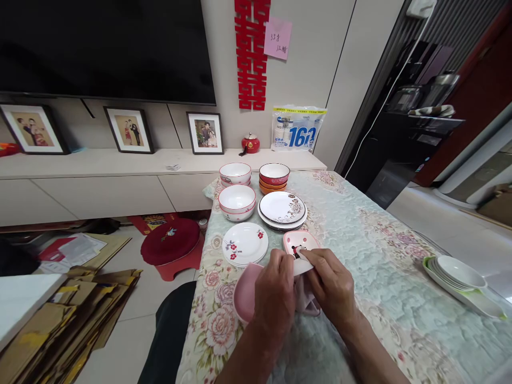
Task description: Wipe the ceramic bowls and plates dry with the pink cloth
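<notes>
Holding a white dish (303, 267) by its edge, tablecloth (356, 240) spreading rightward.

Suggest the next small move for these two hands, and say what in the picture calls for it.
Probably turn the white dish a little and rub its rim with the pale cloth: the left hand and right hand both appear to grip the dish, and the cloth is bunched just below it, by the right hand.

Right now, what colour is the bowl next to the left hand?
The bowl is pink, seen in the head view, partly hidden by the left hand.
</notes>
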`<state>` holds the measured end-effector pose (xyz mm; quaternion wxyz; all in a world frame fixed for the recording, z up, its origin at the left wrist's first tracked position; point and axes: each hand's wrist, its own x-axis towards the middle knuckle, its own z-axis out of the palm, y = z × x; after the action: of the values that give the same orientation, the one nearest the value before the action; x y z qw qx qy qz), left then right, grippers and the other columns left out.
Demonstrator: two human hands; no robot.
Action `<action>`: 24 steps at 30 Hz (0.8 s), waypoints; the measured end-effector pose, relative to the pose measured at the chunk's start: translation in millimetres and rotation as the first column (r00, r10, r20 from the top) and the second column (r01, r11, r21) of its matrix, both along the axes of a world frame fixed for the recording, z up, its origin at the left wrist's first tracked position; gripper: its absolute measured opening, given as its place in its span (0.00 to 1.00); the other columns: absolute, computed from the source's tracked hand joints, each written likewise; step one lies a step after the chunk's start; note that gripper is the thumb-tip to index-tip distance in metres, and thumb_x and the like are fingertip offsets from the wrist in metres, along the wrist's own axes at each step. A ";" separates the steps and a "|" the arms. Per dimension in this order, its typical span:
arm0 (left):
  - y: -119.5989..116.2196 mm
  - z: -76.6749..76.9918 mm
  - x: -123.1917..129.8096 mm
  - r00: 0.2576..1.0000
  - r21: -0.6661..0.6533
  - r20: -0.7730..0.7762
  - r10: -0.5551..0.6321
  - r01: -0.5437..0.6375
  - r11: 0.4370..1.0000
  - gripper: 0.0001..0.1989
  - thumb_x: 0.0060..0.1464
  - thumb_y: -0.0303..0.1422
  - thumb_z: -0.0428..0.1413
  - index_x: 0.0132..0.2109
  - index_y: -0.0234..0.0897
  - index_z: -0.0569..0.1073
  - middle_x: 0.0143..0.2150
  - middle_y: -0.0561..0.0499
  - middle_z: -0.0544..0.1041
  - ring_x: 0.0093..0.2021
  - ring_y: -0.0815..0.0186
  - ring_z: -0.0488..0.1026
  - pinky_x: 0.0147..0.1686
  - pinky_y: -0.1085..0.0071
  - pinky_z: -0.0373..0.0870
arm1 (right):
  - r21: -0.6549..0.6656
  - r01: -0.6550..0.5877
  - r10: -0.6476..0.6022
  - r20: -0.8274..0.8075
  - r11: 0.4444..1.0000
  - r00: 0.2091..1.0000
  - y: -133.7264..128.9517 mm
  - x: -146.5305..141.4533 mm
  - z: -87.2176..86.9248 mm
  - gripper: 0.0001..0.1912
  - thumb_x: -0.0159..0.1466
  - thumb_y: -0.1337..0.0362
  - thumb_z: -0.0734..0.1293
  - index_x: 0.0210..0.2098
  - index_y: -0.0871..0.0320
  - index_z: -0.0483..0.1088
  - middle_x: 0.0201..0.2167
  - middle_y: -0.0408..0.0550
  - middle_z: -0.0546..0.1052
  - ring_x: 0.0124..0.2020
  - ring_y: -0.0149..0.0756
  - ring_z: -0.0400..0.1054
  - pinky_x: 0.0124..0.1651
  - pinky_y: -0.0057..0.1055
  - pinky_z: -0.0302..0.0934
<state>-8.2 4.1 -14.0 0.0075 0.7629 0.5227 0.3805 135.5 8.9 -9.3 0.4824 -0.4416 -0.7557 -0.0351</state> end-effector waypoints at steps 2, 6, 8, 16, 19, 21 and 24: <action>0.0 1.6 1.0 0.998 0.001 0.069 -0.013 0.013 1.000 0.11 0.58 0.19 0.45 0.38 0.39 0.67 0.33 0.50 0.69 0.31 0.64 0.69 0.26 0.71 0.63 | -0.060 -0.002 -0.001 -0.051 0.998 0.999 1.6 -1.2 0.2 0.12 0.68 0.70 0.62 0.46 0.55 0.74 0.36 0.49 0.79 0.38 0.37 0.75 0.40 0.30 0.68; 0.6 6.8 1.5 0.975 -0.017 0.223 0.006 -0.002 1.000 0.09 0.61 0.22 0.45 0.37 0.39 0.66 0.33 0.51 0.69 0.31 0.65 0.69 0.27 0.71 0.65 | -0.254 -0.073 0.033 -0.160 0.964 0.987 3.8 -5.8 -1.1 0.08 0.69 0.65 0.62 0.40 0.55 0.74 0.33 0.45 0.79 0.34 0.35 0.75 0.35 0.27 0.67; 0.9 8.0 1.1 0.955 -0.042 0.295 0.020 -0.008 0.999 0.08 0.62 0.24 0.45 0.38 0.38 0.67 0.34 0.50 0.70 0.33 0.64 0.70 0.31 0.70 0.68 | -0.355 -0.119 0.045 -0.208 0.927 0.977 3.4 -8.8 -2.1 0.11 0.70 0.61 0.61 0.35 0.56 0.73 0.29 0.43 0.78 0.29 0.33 0.73 0.32 0.26 0.66; -3.1 9.4 -0.6 0.981 -0.090 0.192 -0.017 0.035 0.995 0.08 0.60 0.24 0.46 0.40 0.38 0.69 0.36 0.48 0.71 0.34 0.63 0.72 0.30 0.70 0.68 | -0.140 0.008 -0.003 0.034 0.990 0.999 3.9 -3.3 -8.5 0.10 0.71 0.65 0.60 0.44 0.58 0.72 0.32 0.48 0.78 0.33 0.36 0.74 0.35 0.28 0.67; -4.1 8.4 -0.4 0.999 -0.040 0.046 0.014 -0.012 0.999 0.09 0.59 0.23 0.46 0.39 0.38 0.70 0.35 0.49 0.70 0.30 0.64 0.71 0.26 0.70 0.64 | 0.011 0.045 -0.046 0.159 0.999 0.986 3.2 1.3 -9.9 0.11 0.70 0.67 0.61 0.50 0.60 0.70 0.35 0.52 0.77 0.36 0.37 0.74 0.37 0.30 0.67; -3.9 7.5 0.3 0.999 -0.028 0.035 0.018 -0.017 0.999 0.09 0.59 0.23 0.46 0.38 0.38 0.69 0.33 0.49 0.69 0.29 0.64 0.69 0.25 0.71 0.62 | 0.004 0.046 -0.046 0.149 0.999 0.988 2.6 1.4 -8.9 0.11 0.70 0.68 0.61 0.49 0.60 0.70 0.35 0.52 0.77 0.36 0.37 0.74 0.38 0.29 0.67; -2.7 7.2 1.7 0.990 -0.048 0.141 0.010 -0.003 0.999 0.09 0.58 0.22 0.45 0.36 0.39 0.68 0.33 0.49 0.69 0.29 0.64 0.69 0.26 0.71 0.63 | -0.129 0.023 -0.020 0.025 0.991 0.999 2.9 -2.3 -5.6 0.10 0.71 0.65 0.59 0.44 0.57 0.71 0.33 0.48 0.77 0.34 0.35 0.74 0.36 0.27 0.67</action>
<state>-6.4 1.3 -6.8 0.0612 0.7319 0.5322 0.4211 133.2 11.8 -15.0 0.4433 -0.4797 -0.7572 0.0034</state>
